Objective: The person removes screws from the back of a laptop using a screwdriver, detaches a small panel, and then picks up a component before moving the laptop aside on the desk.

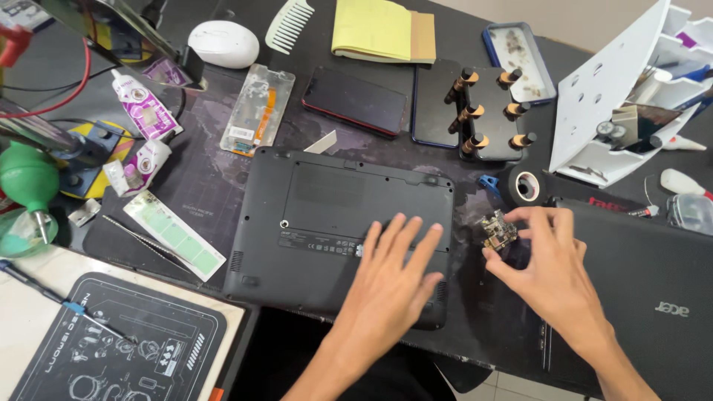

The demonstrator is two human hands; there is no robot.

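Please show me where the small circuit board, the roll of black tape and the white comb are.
small circuit board [497, 231]: head view, on its middle.
roll of black tape [514, 191]: head view, on its black outer side.
white comb [286, 27]: head view, on its teeth.

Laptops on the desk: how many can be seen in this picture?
2. One laptop lies bottom-up in the middle under the left hand. A second laptop lies closed at the right, beside the right hand.

White comb [289, 24], yellow notepad [375, 30], dark phone [355, 101], black tape roll [526, 186] — green blower [27, 178] far left.
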